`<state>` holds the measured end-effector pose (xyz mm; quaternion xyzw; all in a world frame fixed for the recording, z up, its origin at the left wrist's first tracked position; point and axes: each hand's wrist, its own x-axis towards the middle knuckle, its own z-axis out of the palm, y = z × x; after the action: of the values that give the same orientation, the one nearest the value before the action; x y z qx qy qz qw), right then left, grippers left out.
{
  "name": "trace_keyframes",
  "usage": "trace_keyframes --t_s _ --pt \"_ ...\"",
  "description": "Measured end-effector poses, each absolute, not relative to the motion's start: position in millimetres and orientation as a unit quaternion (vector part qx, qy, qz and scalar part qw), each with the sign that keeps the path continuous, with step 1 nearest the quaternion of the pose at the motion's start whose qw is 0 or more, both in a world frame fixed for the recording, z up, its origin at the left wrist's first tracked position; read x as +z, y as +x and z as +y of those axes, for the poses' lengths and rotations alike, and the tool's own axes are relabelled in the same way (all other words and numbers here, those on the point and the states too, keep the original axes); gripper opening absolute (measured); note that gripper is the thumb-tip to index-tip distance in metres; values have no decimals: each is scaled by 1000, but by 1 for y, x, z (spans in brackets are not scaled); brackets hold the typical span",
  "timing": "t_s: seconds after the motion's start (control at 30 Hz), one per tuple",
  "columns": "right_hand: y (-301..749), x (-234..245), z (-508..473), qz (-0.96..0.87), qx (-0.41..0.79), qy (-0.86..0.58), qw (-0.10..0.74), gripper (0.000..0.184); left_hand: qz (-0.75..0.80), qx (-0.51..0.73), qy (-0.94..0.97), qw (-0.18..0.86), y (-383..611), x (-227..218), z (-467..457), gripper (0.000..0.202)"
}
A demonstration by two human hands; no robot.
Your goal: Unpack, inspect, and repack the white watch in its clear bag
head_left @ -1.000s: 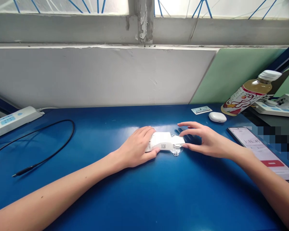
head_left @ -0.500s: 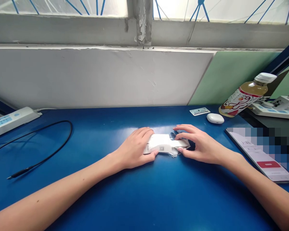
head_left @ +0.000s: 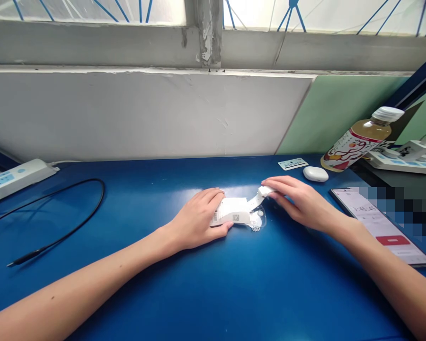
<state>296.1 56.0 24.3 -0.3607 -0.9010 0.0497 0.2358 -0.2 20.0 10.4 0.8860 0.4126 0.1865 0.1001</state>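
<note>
A flat white packet (head_left: 232, 208) with a printed square code lies on the blue table. My left hand (head_left: 200, 218) grips its left end, thumb along the near edge and fingers over the far side. Clear plastic with round white shapes (head_left: 257, 219) sticks out at the packet's right end. From that same end a white strip (head_left: 256, 201) slants up to the right, bent away from the plastic. My right hand (head_left: 296, 199) pinches the strip's thicker far end between fingers and thumb, partly hidden by the fingers. What the strip belongs to I cannot tell.
To the right lie a phone (head_left: 383, 232), a white earbud case (head_left: 315, 174) and a small card (head_left: 293, 164). A drink bottle (head_left: 357, 142) leans beside a power strip (head_left: 404, 162). Leftward are a black cable (head_left: 71, 234) and another power strip (head_left: 21, 175).
My right hand has lifted the white strip's free end up and away from the plastic, fingers now closed on it. My left hand stays on the packet. The view has shifted slightly.
</note>
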Motion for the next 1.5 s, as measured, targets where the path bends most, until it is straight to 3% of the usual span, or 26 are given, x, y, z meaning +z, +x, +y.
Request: trace_keyframes --t_s 0.47,0.8,0.9,1.1,1.23,1.3,1.4,1.5 --pt "306 26 65 -807 -52 -440 390 28 411 173 890 90 -1 11 19 58" --pt "297 23 60 -811 -23 -427 398 29 424 154 878 159 -5 19 21 68" --pt "292 22 55 -828 -4 -406 387 29 457 198 848 182 -6 23 22 65" --pt "270 20 34 -847 61 -361 386 28 427 327 837 100 5 33 10 49" --pt "257 28 17 -839 91 -328 424 25 396 370 841 -7 14 44 -3 50" --pt "254 33 11 -829 120 -320 444 23 383 393 836 -19 16 49 -7 40" --pt "249 42 8 -795 184 -339 468 9 354 395 847 41 18 53 -13 10" --pt "235 50 16 -726 284 -388 492 12 360 363 834 208 22 57 -20 20"
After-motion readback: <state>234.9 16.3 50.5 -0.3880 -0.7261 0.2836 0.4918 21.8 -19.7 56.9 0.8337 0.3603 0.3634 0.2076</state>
